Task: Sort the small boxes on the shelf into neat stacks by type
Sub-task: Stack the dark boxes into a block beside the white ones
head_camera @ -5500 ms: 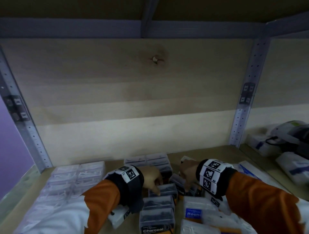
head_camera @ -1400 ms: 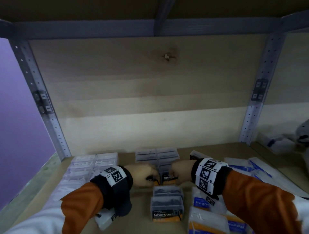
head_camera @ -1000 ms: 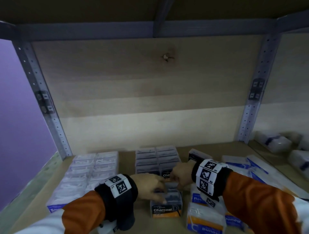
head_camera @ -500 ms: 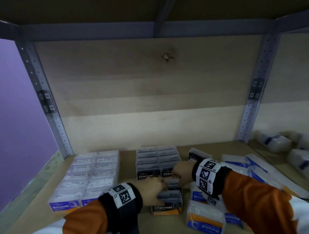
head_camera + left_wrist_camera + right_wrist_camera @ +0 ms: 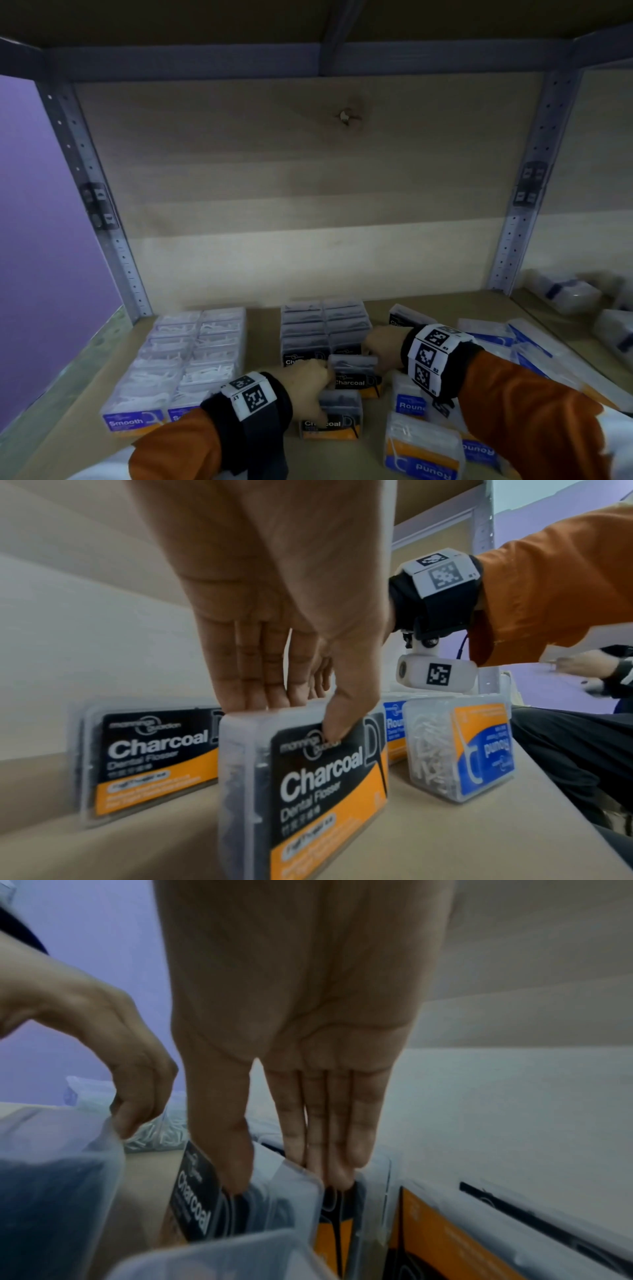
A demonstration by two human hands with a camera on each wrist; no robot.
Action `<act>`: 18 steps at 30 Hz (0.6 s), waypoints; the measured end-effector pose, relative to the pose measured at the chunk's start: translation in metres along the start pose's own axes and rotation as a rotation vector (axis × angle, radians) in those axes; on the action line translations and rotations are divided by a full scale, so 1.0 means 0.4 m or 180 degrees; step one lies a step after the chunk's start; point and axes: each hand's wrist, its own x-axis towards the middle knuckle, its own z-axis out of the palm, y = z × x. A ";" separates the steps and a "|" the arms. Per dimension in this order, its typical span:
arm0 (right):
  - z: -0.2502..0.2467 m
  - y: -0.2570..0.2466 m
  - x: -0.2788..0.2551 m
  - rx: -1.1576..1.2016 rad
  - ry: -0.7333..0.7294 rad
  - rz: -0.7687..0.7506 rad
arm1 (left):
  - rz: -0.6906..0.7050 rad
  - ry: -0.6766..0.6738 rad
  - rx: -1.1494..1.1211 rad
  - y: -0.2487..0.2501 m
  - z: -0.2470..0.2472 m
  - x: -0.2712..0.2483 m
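Two loose Charcoal floss boxes stand one behind the other on the shelf board. My left hand [image 5: 318,394] pinches the front Charcoal box [image 5: 334,419], fingers on its top and thumb on the label; it shows as the left hand [image 5: 294,718] on that box [image 5: 308,777]. My right hand [image 5: 376,342] grips the second Charcoal box [image 5: 354,375]. In the right wrist view the right hand [image 5: 286,1181] has its thumb in front of this box [image 5: 291,1196] and its fingers behind. A tidy Charcoal block [image 5: 325,325] stands just behind.
A neat block of Smooth boxes [image 5: 191,359] fills the left. Loose Round boxes [image 5: 424,445] lie at the front right, with flat packets [image 5: 534,342] beyond. More boxes [image 5: 575,294] sit in the neighbouring bay. Bare board [image 5: 263,342] separates the two blocks.
Both hands drew back from the Charcoal block to the two loose Charcoal boxes. The left hand came down on the front box; the right took hold of the one behind.
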 end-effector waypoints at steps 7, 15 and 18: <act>-0.009 -0.016 0.007 -0.0035 0.0081 -0.0118 | -0.0227 0.0022 0.0082 -0.032 -0.005 -0.006; -0.010 -0.006 0.005 0.0060 0.0066 -0.0032 | -0.0418 0.0194 0.0153 -0.059 -0.018 -0.004; -0.009 0.006 0.002 0.0173 0.0039 0.0018 | -0.0513 0.0231 0.0141 -0.072 -0.019 0.002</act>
